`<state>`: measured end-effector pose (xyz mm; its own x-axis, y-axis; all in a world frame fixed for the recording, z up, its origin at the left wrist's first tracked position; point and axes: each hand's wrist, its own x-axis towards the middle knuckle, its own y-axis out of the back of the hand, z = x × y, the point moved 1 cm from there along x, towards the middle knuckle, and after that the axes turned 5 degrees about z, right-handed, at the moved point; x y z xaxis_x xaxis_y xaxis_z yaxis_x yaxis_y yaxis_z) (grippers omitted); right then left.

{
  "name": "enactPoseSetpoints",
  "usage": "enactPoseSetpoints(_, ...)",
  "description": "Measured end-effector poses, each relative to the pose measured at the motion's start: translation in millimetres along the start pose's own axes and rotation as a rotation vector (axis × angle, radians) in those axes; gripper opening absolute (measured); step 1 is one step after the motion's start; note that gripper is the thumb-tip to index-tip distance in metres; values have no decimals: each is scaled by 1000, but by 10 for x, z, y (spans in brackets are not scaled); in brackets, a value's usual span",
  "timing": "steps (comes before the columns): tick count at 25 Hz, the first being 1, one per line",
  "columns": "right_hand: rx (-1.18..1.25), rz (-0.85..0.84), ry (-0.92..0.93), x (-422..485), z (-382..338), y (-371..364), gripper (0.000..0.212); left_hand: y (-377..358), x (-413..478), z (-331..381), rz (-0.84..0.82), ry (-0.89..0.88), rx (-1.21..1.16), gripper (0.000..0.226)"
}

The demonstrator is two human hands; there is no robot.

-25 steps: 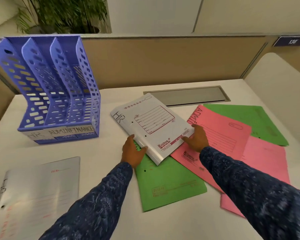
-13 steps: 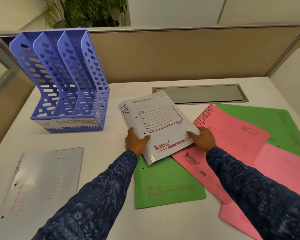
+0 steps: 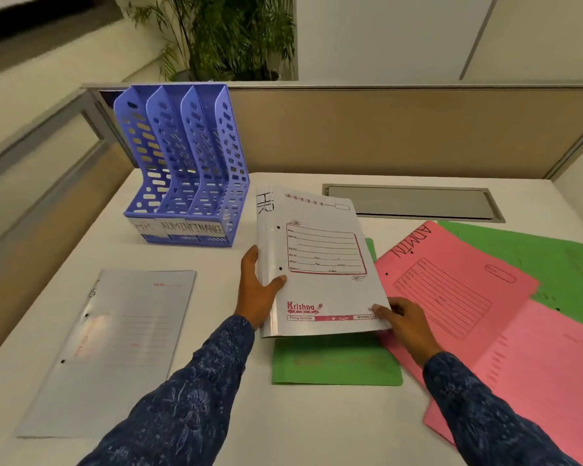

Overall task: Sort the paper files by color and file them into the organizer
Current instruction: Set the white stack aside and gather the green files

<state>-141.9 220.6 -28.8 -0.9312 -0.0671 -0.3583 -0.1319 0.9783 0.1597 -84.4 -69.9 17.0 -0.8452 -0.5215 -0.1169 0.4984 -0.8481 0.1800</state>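
Note:
A white file marked HR is lifted off the desk between both hands. My left hand grips its left spine edge, my right hand holds its lower right corner. Under it lies a green file. To the right a pink file marked ADMIN overlaps another pink file and a green file. A second white file lies flat at the left. The blue organizer, with slots labelled HR, ADMIN and FINANCE, stands at the back left with nothing visible in its slots.
A beige partition walls the desk's far edge, with a potted plant behind it. A grey cable flap is set into the white desk at the back right.
Both hands have raised the HR file off the pile and turned it upright, nearer the organizer. The view has shifted left, so the organizer sits closer to centre.

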Motion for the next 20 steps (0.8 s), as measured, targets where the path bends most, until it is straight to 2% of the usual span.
enactPoseSetpoints(3, 104, -93, -71, -273, 78, -181, 22, 387, -282, -91, 9, 31, -31, 74)
enactPoseSetpoints(11, 15, -272, -105, -949, 305, -1222, 17, 1613, -839, -530, 25, 169, -21, 66)
enactPoseSetpoints(20, -89, -330, -91, -1520, 321, -2685, 21, 3106, -736, -944, 95, 217, 221, 69)
